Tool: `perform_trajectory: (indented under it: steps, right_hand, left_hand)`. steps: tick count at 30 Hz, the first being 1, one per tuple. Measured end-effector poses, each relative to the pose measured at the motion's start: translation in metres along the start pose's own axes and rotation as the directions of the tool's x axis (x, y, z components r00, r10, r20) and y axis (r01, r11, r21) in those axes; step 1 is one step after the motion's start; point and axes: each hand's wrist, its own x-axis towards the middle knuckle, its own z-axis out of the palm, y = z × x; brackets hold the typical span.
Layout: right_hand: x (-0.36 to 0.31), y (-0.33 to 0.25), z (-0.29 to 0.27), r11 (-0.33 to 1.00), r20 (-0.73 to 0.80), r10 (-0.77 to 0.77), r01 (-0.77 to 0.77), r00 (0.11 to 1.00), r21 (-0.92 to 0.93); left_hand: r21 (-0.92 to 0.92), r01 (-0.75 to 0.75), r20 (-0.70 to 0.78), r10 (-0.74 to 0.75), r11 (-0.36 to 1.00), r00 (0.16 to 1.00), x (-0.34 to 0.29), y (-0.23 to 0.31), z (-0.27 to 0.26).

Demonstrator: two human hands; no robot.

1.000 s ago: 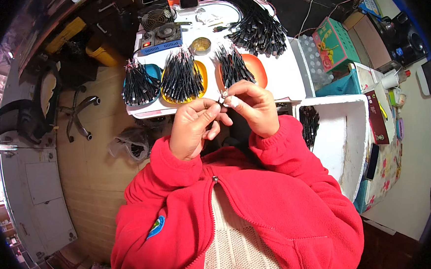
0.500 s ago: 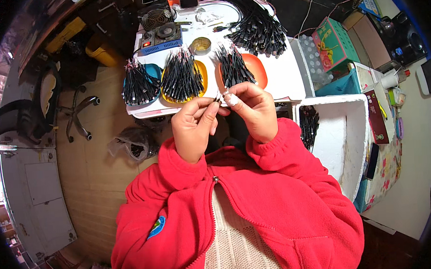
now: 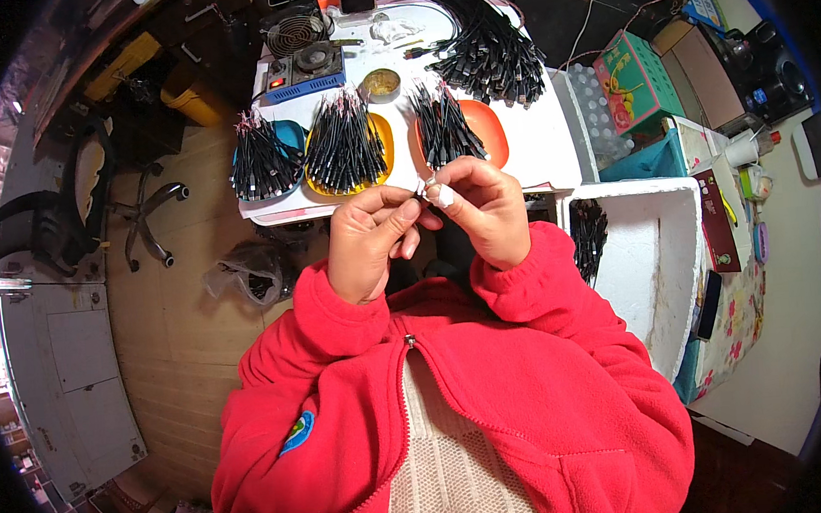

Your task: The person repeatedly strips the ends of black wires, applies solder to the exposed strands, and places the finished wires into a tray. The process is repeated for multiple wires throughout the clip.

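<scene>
In front of my chest, past the near edge of the white table, my left hand [image 3: 372,235] and my right hand [image 3: 485,216] meet at their fingertips. Both pinch a small cable end [image 3: 421,190], dark with a white tip; its finer detail is too small to make out. White wrapping covers the tip of my right thumb. Just beyond the hands, bundles of short black cables lie on a blue plate [image 3: 291,132], a yellow plate [image 3: 385,145] and an orange plate [image 3: 492,137]. Pinkish wire ends show at the far side of these bundles.
Behind the plates stand a blue soldering device [image 3: 304,82] and a round tin [image 3: 381,86]. A large heap of black cables [image 3: 497,58] lies at the table's back right. A white foam box [image 3: 646,188] stands right of my lap, and a plastic bag [image 3: 242,274] lies left on the floor.
My left hand has shifted slightly, its fingers now tighter against the right fingertips. The cable end has turned a little between them, showing more white.
</scene>
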Motion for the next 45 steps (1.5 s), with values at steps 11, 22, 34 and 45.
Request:
perform_trajectory:
  steps: [11, 22, 34, 45]
  right_hand:
    - [0.004, -0.003, -0.004, 0.891, 0.097, 0.308, -0.323, 0.946, 0.319]
    - [0.007, 0.016, -0.022, 0.638, 0.289, 0.503, -0.575, 0.815, 0.511]
    - [0.112, 0.061, -0.115, 0.369, -0.257, -0.06, -0.217, 0.965, -0.904]
    - [0.105, 0.051, -0.097, 0.517, -0.344, -0.148, -0.224, 0.927, -0.826]
  left_hand:
    - [-0.263, 0.232, 0.166, -0.192, 0.936, 0.967, 0.0, 0.002, -0.013]
    - [0.18, 0.002, 0.12, -0.024, 0.984, 0.992, 0.006, -0.007, -0.011]
    - [0.147, 0.021, -0.056, -0.012, 0.989, 0.998, 0.033, -0.019, -0.025]
    - [0.123, -0.031, -0.155, 0.05, 0.992, 0.987, 0.032, -0.02, -0.027]
